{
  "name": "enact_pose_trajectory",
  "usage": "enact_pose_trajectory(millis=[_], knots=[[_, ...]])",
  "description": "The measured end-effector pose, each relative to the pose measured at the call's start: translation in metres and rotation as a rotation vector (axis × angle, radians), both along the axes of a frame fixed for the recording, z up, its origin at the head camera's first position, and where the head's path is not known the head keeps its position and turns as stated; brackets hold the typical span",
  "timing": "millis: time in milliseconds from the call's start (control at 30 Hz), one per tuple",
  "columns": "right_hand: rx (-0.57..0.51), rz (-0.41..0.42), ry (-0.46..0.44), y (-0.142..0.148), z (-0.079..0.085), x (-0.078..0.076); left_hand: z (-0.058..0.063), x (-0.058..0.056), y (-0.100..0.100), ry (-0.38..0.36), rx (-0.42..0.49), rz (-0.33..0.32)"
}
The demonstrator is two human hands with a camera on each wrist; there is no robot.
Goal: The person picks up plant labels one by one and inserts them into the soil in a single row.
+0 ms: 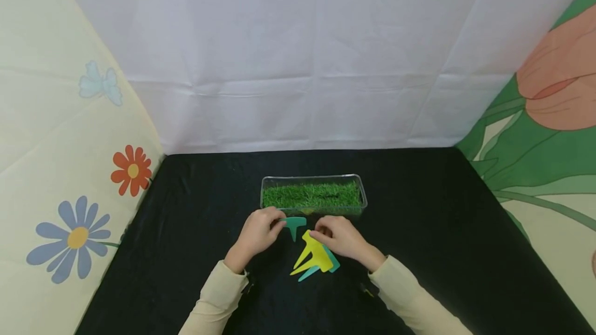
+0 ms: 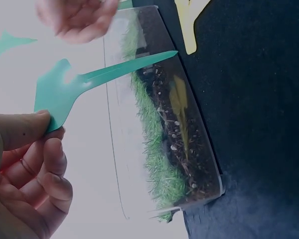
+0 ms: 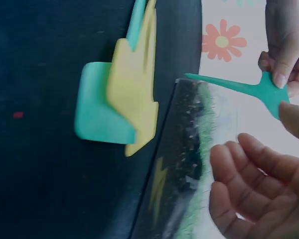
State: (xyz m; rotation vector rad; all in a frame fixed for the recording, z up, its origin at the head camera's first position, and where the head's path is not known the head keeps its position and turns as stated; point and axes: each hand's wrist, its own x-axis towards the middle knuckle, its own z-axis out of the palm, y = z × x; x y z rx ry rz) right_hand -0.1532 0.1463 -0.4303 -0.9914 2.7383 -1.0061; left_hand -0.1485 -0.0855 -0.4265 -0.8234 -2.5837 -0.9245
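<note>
Centrally, the left hand (image 1: 258, 231) is pinching one corner of the green tag (image 2: 55, 94) between thumb and curled fingers, and the tag is being held just in front of the clear box (image 1: 311, 176), its stem pointing toward the person. The right hand (image 1: 343, 237) is gripping nothing: its fingers are curving loosely, apart from the thumb. Near it, yellow tags (image 1: 321, 260) are lying over another green tag (image 3: 93, 107) on the black cloth (image 1: 419, 231). Grass (image 1: 298, 196) and dark soil (image 2: 164, 84) are occupying the box; a yellow shape (image 2: 178, 99) is showing at its wall, possibly as a reflection.
</note>
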Motion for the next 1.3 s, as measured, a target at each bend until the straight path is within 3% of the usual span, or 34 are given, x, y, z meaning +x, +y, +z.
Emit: enact_pose_trajectory(millis=[267, 533, 800, 1300], knots=[[0.102, -0.048, -0.051, 0.012, -0.01, 0.007, 0.002, -0.002, -0.004, 0.034, 0.01, 0.004], [0.16, -0.028, -0.091, 0.022, -0.018, 0.013, 0.005, -0.003, -0.008, 0.054, 0.019, 0.034], [0.187, -0.054, -0.079, 0.023, -0.022, 0.016, 0.013, -0.005, -0.011, 0.084, 0.041, 0.042], [0.193, -0.058, -0.077, 0.023, -0.022, 0.016, 0.034, -0.023, -0.021, 0.167, 0.077, 0.061]])
